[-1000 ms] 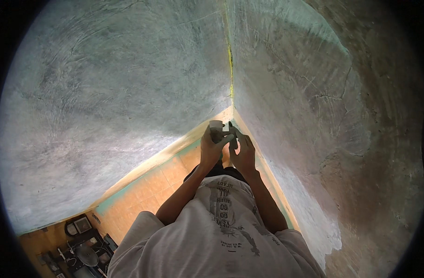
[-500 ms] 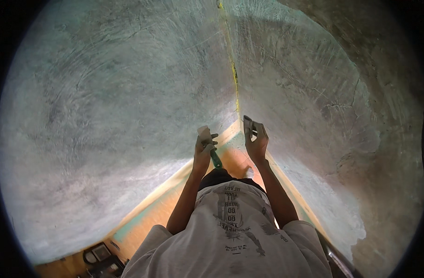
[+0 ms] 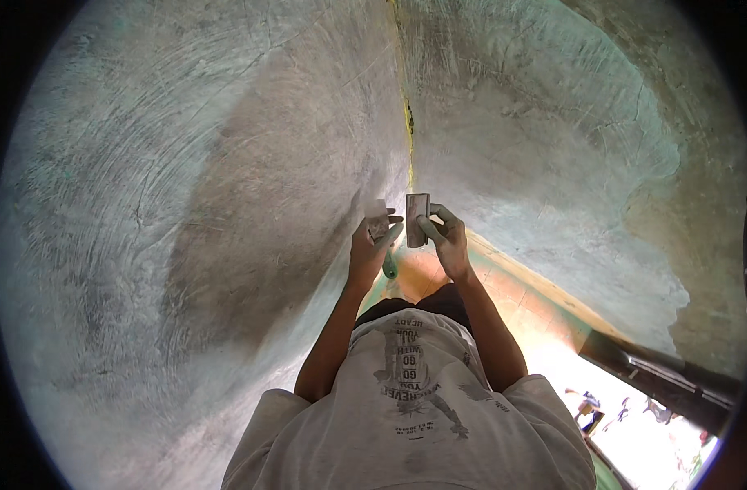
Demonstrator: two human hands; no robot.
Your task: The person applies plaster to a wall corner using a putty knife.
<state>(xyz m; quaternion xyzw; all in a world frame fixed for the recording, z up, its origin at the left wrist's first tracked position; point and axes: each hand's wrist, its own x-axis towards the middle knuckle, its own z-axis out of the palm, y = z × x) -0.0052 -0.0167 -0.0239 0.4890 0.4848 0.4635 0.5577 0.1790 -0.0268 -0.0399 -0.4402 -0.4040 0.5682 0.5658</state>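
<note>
My left hand [image 3: 369,253] is closed around a putty knife with a pale, blurred blade [image 3: 376,214] and a green handle [image 3: 390,266] hanging below the fingers. Beside it my right hand [image 3: 450,243] grips a small rectangular grey-brown piece [image 3: 418,219] upright, thumb on its near face and fingers behind. Whether that piece is a flat block or something folded, I cannot tell. The two held things are close together but apart. Both hands are in front of the corner where two grey plastered walls [image 3: 251,188] meet.
A yellow streak [image 3: 409,135] runs down the wall corner. The right wall [image 3: 545,155] has cracks and a brownish patch. Below are an orange tiled floor [image 3: 516,304] and pale lower trim [image 3: 545,287]. A dark beam-like edge [image 3: 651,371] borders a bright opening at lower right.
The view has swung to the right, bringing in the bright opening. My hands have come closer together and higher. The rectangular piece now shows its broad face, and a shadow covers the left wall.
</note>
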